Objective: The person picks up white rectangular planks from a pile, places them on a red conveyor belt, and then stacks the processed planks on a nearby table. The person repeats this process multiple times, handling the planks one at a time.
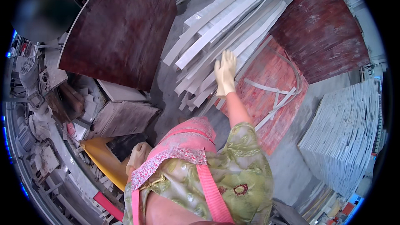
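Note:
My right hand point(226, 71), in a pale cream glove, reaches forward over a pile of long grey-white strips point(221, 37). Its fingers are stretched out at the pile's right side; whether they touch a strip I cannot tell. The strips look like flat boards or slats, stacked in uneven layers with staggered near ends. My left hand point(139, 155), gloved alike, hangs low beside my pink apron point(183, 139). Its back shows and its fingers are hidden, so any grip is not visible.
Dark red panels point(121, 29) stand at left and right of the pile. Loose thin strips point(277, 100) lie crossed on a worn red board point(266, 75). A tall stack of pale sheets point(341, 137) is at right. Cluttered offcuts point(89, 104) and a yellow panel point(104, 162) are at left.

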A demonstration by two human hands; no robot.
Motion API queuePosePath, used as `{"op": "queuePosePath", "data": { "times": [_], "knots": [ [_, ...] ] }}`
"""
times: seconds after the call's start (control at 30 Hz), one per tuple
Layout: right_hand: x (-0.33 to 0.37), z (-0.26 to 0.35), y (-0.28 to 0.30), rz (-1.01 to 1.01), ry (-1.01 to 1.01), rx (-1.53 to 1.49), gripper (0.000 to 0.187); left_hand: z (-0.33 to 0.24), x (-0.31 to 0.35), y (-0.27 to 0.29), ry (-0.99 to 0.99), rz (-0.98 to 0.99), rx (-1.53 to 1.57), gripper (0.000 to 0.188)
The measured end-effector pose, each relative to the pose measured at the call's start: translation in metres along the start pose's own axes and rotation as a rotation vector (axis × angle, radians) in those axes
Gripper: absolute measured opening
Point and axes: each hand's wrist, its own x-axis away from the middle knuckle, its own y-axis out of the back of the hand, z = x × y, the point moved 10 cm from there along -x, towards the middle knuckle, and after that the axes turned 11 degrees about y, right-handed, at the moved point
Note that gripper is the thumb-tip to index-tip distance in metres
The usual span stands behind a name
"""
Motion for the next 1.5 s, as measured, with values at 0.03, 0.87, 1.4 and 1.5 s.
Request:
{"op": "queuePosePath", "data": {
  "times": [0.03, 0.87, 1.4, 1.5],
  "knots": [
    [0.003, 0.010, -0.001, 0.008, 0.021, -0.023, 0.055, 0.019, -0.011, 0.007, 0.039, -0.018, -0.042, 0.039],
    [0.143, 0.130, 0.064, 0.405, 0.012, -0.665, 0.042, -0.017, 0.058, 0.017, -0.145, -0.446, -0.468, 0.037],
    [0.176, 0.149, -0.144, 0.935, 0.025, -0.748, 0.034, 0.031, 0.357, 0.214, -0.084, -1.982, -0.109, 0.031],
    [0.162, 0.176, -0.136, 0.955, 0.033, -0.797, 0.034, 0.089, 0.391, 0.207, 0.340, -2.065, -0.165, 0.048]
  ]
}}
